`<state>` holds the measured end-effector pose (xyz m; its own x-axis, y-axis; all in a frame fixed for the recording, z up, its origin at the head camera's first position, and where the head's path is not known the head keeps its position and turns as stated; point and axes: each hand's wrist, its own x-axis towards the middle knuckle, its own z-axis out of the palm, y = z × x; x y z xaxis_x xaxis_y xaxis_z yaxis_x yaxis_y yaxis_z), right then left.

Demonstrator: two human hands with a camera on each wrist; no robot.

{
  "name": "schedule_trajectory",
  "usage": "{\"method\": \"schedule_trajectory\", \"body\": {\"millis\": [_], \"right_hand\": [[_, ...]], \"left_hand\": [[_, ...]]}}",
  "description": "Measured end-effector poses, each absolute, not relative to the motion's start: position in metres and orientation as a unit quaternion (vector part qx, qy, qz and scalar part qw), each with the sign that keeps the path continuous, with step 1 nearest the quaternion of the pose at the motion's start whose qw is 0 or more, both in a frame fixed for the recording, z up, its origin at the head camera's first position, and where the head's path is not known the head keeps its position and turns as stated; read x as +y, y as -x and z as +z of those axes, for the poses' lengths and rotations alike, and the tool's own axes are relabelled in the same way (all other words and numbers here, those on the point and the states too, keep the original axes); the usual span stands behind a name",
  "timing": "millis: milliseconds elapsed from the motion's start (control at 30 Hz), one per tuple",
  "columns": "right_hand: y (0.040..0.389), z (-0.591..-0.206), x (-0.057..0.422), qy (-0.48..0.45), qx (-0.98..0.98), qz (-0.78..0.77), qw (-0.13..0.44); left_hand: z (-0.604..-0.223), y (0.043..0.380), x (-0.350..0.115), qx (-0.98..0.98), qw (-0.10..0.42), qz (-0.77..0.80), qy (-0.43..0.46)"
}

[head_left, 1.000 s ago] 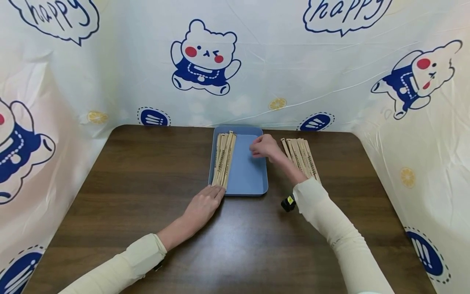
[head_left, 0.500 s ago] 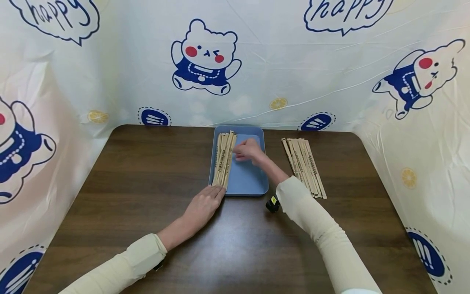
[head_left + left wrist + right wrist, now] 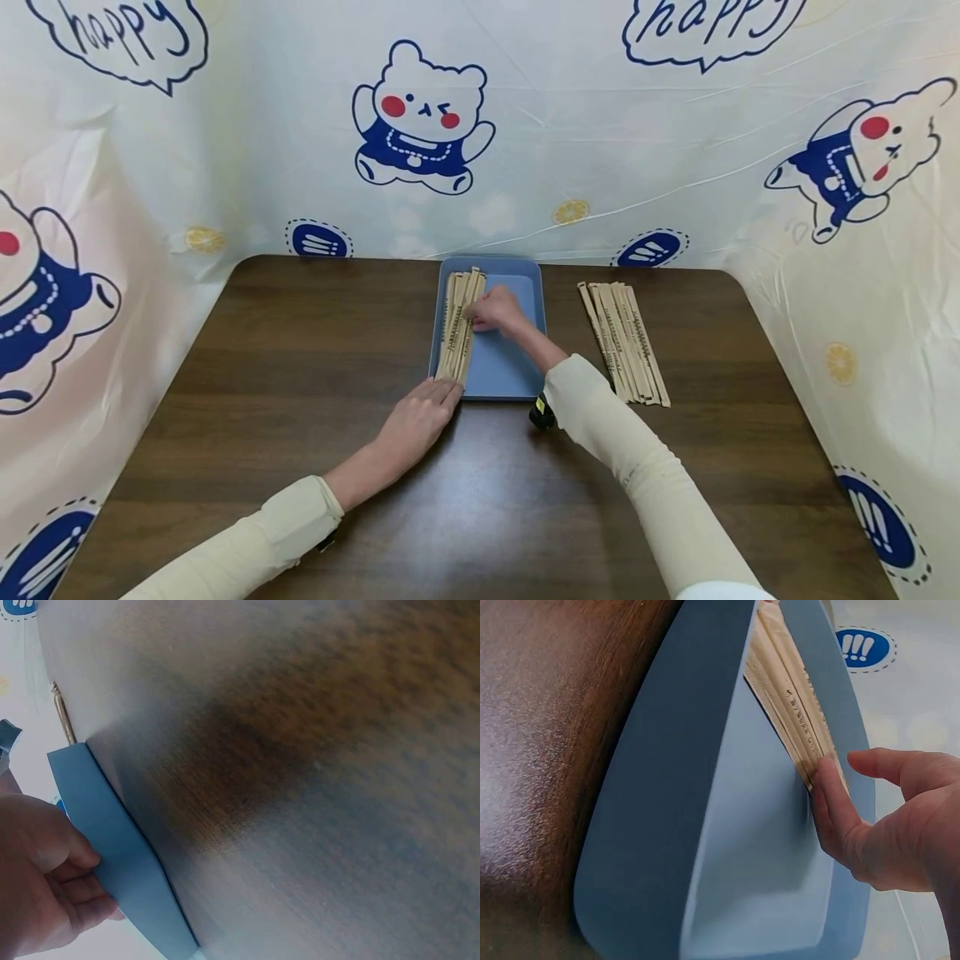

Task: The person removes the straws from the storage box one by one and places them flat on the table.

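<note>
A bundle of long, narrow tan paper-wrapped sticks (image 3: 460,325) with dark print lies lengthwise along the left side of a blue tray (image 3: 517,367). My left hand (image 3: 418,421) rests at the tray's near left edge, its fingertips at the near ends of the sticks. In the left wrist view its fingers touch the tray's outer wall (image 3: 112,832). My right hand (image 3: 498,310) is over the tray, touching the bundle's right side near its far half. The right wrist view has its fingers (image 3: 832,791) fairly straight against the sticks, thumb apart from them.
A second group of similar wrapped sticks (image 3: 624,343) lies on the brown wooden table (image 3: 315,350), right of the tray. A patterned cloth (image 3: 292,150) hangs behind the table and at both sides.
My right hand has moved left from the tray's right rim across to the bundle. My left hand has stayed in place at the near ends of the sticks.
</note>
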<state>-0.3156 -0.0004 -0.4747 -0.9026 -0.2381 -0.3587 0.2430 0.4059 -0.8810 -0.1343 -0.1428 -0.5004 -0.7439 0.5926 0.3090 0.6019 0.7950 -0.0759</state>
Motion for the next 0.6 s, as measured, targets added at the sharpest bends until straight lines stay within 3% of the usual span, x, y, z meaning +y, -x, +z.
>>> {"method": "schedule_trajectory", "body": {"millis": [267, 600], "right_hand": [[0.319, -0.478, -0.01, 0.011, 0.854, -0.489, 0.176], [0.325, -0.482, -0.011, 0.003, 0.882, -0.44, 0.169]], "left_hand": [[-0.499, 0.134, -0.142, -0.935, 0.154, -0.012, 0.319], [-0.5, 0.135, -0.142, -0.935, 0.154, -0.008, 0.32]]}}
